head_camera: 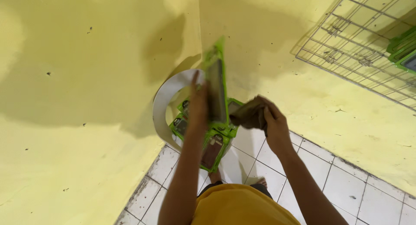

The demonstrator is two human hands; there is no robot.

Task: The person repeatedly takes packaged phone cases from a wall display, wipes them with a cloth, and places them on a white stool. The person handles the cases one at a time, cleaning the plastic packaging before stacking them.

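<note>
My left hand [198, 104] holds a flat green-edged package [216, 84] upright, its edge turned toward me, over a white plastic chair [161, 108] in the corner. My right hand [271, 121] grips a crumpled dark brown cloth [248, 114] and presses it against the package's side. Several similar green packages [212, 145] with dark contents lie stacked on the chair seat below both hands.
Yellow walls meet in a corner behind the chair. A wire grid rack [359, 43] hangs on the right wall with green packages [405, 49] on it. White floor tiles [342, 186] lie below. My yellow shirt [240, 207] fills the bottom.
</note>
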